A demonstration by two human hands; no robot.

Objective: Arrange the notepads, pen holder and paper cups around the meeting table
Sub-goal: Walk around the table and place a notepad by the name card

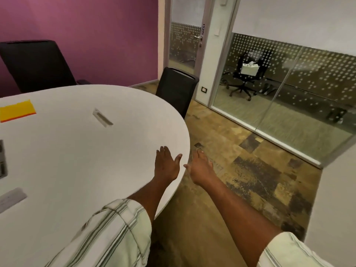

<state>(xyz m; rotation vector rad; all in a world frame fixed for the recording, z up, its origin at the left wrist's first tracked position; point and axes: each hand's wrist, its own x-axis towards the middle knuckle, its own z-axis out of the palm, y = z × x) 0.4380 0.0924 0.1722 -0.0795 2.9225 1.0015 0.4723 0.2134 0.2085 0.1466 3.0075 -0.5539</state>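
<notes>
Both my hands, left [166, 164] and right [200, 168], were spread empty; the yellow notepad [17, 110] far left looked light, floppy, best pinched by an edge.

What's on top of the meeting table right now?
On the white table: a yellow notepad at the far left and flush grey panels. The left hand hovers over its edge. No cups or pen holder show; the sleeve covers the near part.

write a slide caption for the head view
Both hands, left and right, open and empty at the white meeting table's edge; yellow notepad far left.
</notes>
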